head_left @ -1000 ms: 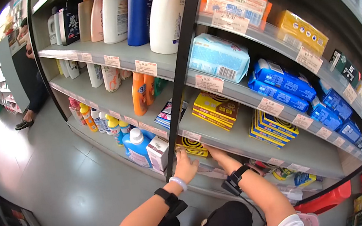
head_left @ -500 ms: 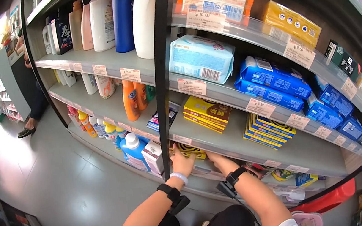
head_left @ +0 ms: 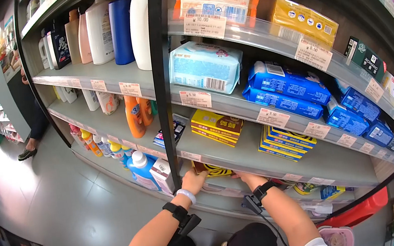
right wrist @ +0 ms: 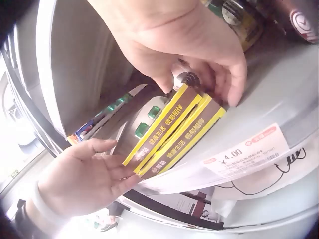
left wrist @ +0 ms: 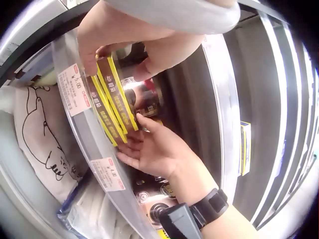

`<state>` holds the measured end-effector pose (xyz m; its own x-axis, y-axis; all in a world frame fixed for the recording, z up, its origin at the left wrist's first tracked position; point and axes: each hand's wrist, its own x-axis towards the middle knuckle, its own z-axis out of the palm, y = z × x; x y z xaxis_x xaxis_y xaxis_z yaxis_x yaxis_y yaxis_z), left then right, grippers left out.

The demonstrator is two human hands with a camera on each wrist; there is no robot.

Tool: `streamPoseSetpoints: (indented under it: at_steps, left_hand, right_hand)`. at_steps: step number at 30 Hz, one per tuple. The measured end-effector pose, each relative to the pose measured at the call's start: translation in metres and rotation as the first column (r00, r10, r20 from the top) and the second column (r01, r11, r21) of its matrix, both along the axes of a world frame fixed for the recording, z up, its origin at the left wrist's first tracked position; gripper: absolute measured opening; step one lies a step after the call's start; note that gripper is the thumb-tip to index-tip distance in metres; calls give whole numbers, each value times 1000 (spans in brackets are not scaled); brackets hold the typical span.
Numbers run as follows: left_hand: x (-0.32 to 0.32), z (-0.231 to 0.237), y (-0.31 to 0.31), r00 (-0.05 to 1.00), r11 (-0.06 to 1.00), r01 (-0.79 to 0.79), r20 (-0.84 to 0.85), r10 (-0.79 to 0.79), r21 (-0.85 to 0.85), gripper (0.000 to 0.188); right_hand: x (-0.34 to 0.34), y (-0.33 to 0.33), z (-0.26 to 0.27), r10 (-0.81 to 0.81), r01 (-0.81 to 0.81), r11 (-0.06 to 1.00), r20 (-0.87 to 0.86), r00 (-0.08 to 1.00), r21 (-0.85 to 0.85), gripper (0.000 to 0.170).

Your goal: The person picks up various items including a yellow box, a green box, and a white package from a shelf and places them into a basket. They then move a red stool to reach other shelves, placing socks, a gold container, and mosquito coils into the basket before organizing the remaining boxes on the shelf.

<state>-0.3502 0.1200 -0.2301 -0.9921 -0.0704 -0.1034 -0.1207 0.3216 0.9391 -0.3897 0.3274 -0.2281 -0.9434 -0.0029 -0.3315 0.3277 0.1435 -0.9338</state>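
On the low shelf, a small stack of flat yellow-and-brown boxes [head_left: 217, 170] [left wrist: 113, 99] [right wrist: 174, 134] lies between both hands. At the stack's left end, my left hand [head_left: 193, 181] [left wrist: 142, 35] [right wrist: 75, 175] grips the boxes with bent fingers. The right hand [head_left: 251, 179] [left wrist: 162, 149] [right wrist: 187, 45] holds the opposite end, thumb and fingers around its corners. Two price tags, one reading 5.00 [left wrist: 75, 89] and one reading 4.00 [right wrist: 246, 152], sit along the shelf edge.
Directly above is a shelf with yellow box stacks [head_left: 216, 126] [head_left: 285, 143]. A black upright post [head_left: 164, 87] stands left of the boxes, beside a blue detergent bottle [head_left: 142, 172]. A red object [head_left: 365, 209] and a pink basket [head_left: 341, 238] are at lower right.
The head view has shifted, so the shelves appear further left. My left hand's fingers, earlier reaching over the boxes' front, now wrap their left end; the right hand stays at the other end.
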Motion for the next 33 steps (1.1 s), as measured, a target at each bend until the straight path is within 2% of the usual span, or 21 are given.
streamPoseSetpoints:
  at_steps: [3,5,7,9,11,12,13,14,16,18,20,21,22,23,24,25,26,27,29,31,33]
  left_hand:
    - [-5,-5,-8,999,999,41,18,-41,24,43]
    - [-3,-7,-8,999,996,48,-6,-48,72,42]
    - [3,-3,-6,996,979,87,-3,-88,186,45]
    - [6,-5,-2,996,976,92,-32,-87,198,46]
    - [9,2,1,994,973,101,-63,-90,208,47]
    - [11,11,1,995,946,98,-24,-96,308,43]
    - [13,17,2,994,910,90,16,-105,404,39]
    - [12,17,1,994,909,94,16,-110,405,39]
    - [9,17,-1,997,911,-29,75,-2,412,42]
    - [9,30,-2,996,894,-42,84,5,446,49]
    - [16,41,-5,995,875,-57,95,12,480,57]
    - [22,47,-10,965,803,18,200,-171,596,59]
    - [28,51,-14,892,704,64,276,-358,707,62]
    - [37,50,-16,892,705,59,280,-355,706,62]
    - [48,47,-16,880,589,64,233,-414,806,60]
    - [62,43,-16,866,459,64,179,-467,886,58]
    - [77,47,-17,891,452,107,116,-438,886,53]
    - [93,50,-19,910,447,152,51,-411,882,48]
    - [118,50,-23,943,545,101,95,-320,832,45]
    - [141,50,-23,978,637,122,18,-209,761,49]
    - [154,67,-27,988,641,98,4,-155,761,49]
  right_hand:
    - [1,6,2,7,-6,999,32,999,-31,42]
    - [3,10,5,31,79,903,250,968,-421,36]
    - [9,3,6,16,78,933,257,966,-352,37]
    - [15,-1,10,-2,78,956,260,966,-284,39]
    - [22,-2,13,35,51,929,225,974,-366,39]
    - [24,-3,13,30,55,929,224,974,-365,39]
    - [26,-3,14,-17,108,926,246,969,-361,38]
    - [28,-4,14,-64,161,921,268,961,-355,38]
    - [35,0,18,-69,189,888,285,956,-419,37]
    - [45,2,25,-73,218,849,301,951,-481,37]
    - [59,6,36,-18,271,783,416,909,-559,35]
    - [68,6,42,-14,266,787,416,909,-556,35]
    - [81,7,48,80,146,820,364,928,-553,35]
    - [95,8,52,175,27,837,312,934,-547,36]
    - [107,9,57,175,30,835,316,932,-550,36]
    - [120,10,63,247,-47,857,330,911,-513,38]
    - [131,10,70,315,-127,872,344,885,-473,41]
    - [142,9,78,311,-120,872,346,885,-475,41]
    - [164,3,94,367,-251,906,339,866,-340,44]
    - [179,-14,111,393,-267,895,349,851,-357,48]
    - [194,-34,123,320,-268,941,295,900,-205,49]
